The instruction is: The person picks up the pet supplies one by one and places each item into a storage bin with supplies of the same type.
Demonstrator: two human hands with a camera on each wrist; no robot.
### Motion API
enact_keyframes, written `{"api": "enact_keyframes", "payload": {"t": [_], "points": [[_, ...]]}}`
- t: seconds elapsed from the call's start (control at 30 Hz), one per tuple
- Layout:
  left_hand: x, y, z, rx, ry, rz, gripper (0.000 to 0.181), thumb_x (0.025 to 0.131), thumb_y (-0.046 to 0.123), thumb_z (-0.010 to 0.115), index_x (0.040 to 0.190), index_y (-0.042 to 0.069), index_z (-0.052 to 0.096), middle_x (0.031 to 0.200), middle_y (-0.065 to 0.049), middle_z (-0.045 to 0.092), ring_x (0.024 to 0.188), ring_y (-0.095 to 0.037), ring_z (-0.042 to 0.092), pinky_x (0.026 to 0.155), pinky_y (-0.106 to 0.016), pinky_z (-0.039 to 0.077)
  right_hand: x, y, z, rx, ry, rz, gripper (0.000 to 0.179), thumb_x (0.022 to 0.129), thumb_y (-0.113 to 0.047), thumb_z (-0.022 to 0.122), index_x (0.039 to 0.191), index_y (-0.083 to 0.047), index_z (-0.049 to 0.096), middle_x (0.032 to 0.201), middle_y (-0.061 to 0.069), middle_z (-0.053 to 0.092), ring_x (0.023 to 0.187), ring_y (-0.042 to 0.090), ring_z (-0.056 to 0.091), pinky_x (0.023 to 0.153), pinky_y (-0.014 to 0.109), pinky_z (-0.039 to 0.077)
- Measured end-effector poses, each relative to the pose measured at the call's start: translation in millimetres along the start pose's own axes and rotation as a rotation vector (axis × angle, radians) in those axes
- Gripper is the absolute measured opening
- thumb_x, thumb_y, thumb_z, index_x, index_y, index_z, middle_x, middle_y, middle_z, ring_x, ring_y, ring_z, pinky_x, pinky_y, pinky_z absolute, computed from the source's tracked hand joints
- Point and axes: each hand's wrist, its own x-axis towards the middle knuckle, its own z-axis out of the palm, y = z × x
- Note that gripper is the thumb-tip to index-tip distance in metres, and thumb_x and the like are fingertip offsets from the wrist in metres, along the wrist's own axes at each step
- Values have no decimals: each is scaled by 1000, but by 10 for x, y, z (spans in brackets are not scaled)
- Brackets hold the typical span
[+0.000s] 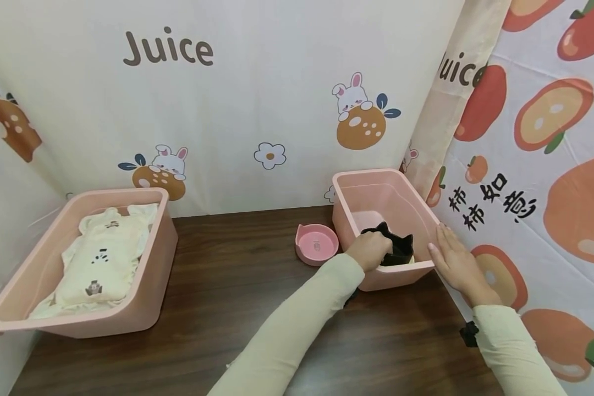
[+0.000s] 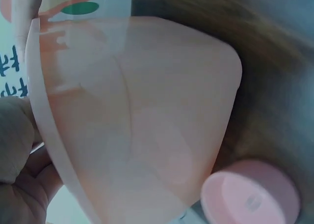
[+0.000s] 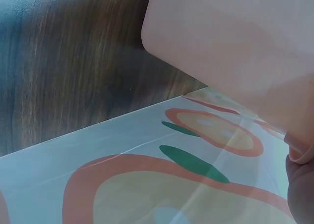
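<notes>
My left hand (image 1: 371,250) reaches over the near rim of the right-hand pink bin (image 1: 347,212) and grips a black cat-eared bowl (image 1: 401,248) inside it. A small pale yellow patch shows below the bowl, mostly hidden. The left wrist view has my fingers at the left edge and the bin's outer wall (image 2: 147,101) across the middle; the black bowl is out of sight there. My right hand (image 1: 460,264) rests at the bin's right rim with its fingers extended. Only a bit of that hand shows beside the rim in the right wrist view.
A round pink dish (image 1: 317,242) with a small pointed ear stands just left of the bin. At the far left, another pink bin (image 1: 150,264) holds a cream pillow-like cloth item (image 1: 101,256) with printed animals. Printed curtains (image 1: 257,99) hang behind the dark wood table (image 1: 227,297).
</notes>
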Motion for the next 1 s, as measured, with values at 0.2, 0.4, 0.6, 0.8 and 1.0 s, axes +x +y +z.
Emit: {"api": "enact_keyframes", "payload": {"t": [0.2,0.4,0.6,0.8,1.0], "points": [[46,-6,26,145,-46,13,18,88,14,65,76,26,71,88,10,71,79,-9,64,68,-26,54,-10,-66,10,24,-9,3,60,103,-29,38,145,13,25,148,34,27,137,50,26,110,59,21],[65,-15,49,111,-45,-12,18,88,14,66,79,28,74,86,10,71,74,-10,63,65,-27,54,-19,-86,12,21,-3,16,60,103,-29,37,145,12,25,149,33,26,138,48,25,111,58,21],[82,-49,105,-4,-62,-75,17,85,12,70,78,26,75,80,11,67,71,-8,56,61,-25,49,-8,-88,43,15,-1,14,60,103,-30,36,145,12,25,149,32,28,138,48,26,112,56,20],[102,-62,135,-33,-65,-110,19,83,12,71,75,28,74,79,12,66,70,-7,55,57,-25,47,-3,-81,58,15,-2,17,61,103,-31,36,145,12,25,150,31,27,139,47,25,112,56,20],[108,-34,126,-21,-82,-140,21,84,15,72,87,35,77,90,13,70,78,-5,60,62,-26,50,-17,-64,54,20,-11,36,61,104,-32,34,147,10,22,151,30,25,140,46,22,112,57,19]]}}
